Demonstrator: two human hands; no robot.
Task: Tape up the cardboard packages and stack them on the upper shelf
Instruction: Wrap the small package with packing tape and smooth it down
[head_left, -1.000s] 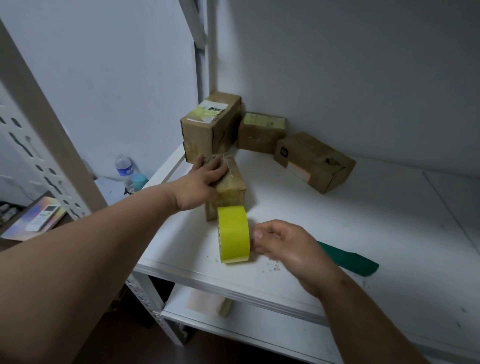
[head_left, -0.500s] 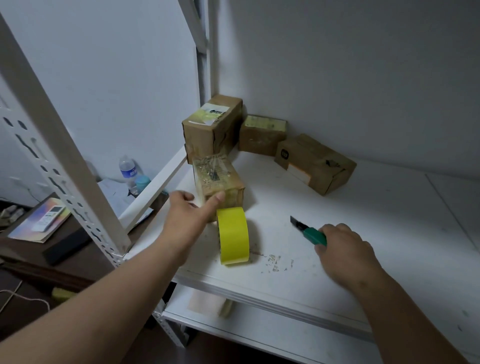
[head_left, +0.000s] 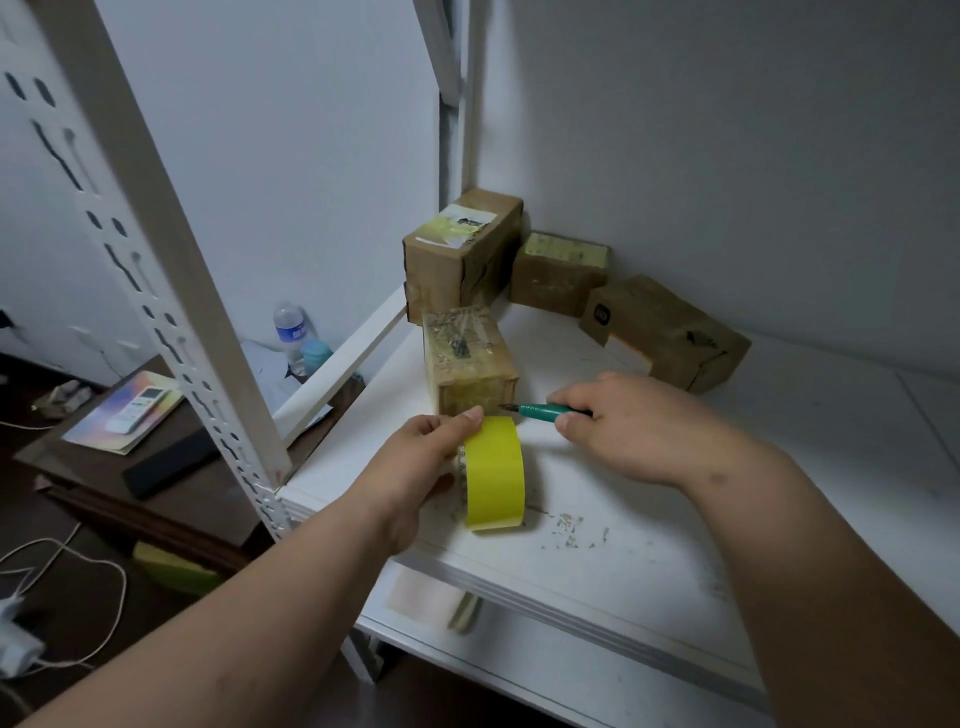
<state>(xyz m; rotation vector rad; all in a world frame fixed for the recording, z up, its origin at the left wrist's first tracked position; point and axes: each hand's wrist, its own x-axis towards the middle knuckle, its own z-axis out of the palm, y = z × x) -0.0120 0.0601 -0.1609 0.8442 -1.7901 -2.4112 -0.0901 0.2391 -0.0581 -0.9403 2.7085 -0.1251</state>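
Observation:
A yellow tape roll (head_left: 494, 474) stands on edge near the front of the white shelf (head_left: 675, 530). My left hand (head_left: 423, 454) grips the roll from its left side, thumb on top. Just behind the roll sits a small cardboard package (head_left: 467, 358) with tape on its near face. My right hand (head_left: 639, 423) holds a green utility knife (head_left: 545, 411), its blade tip pointing left at the strip between roll and package. Three more cardboard packages stand at the back corner: a tall one (head_left: 460, 257), a small one (head_left: 561, 273) and a longer one (head_left: 665, 332).
A white perforated shelf post (head_left: 171, 291) rises at the left. Beyond it a dark side table (head_left: 171, 499) carries a remote, a booklet and a water bottle (head_left: 290, 332). White cables lie on the floor at the lower left. A lower shelf (head_left: 519, 649) shows beneath.
My left hand moved from the package's near end onto the tape roll. My right hand carried the knife left, bringing its blade to the package's front face.

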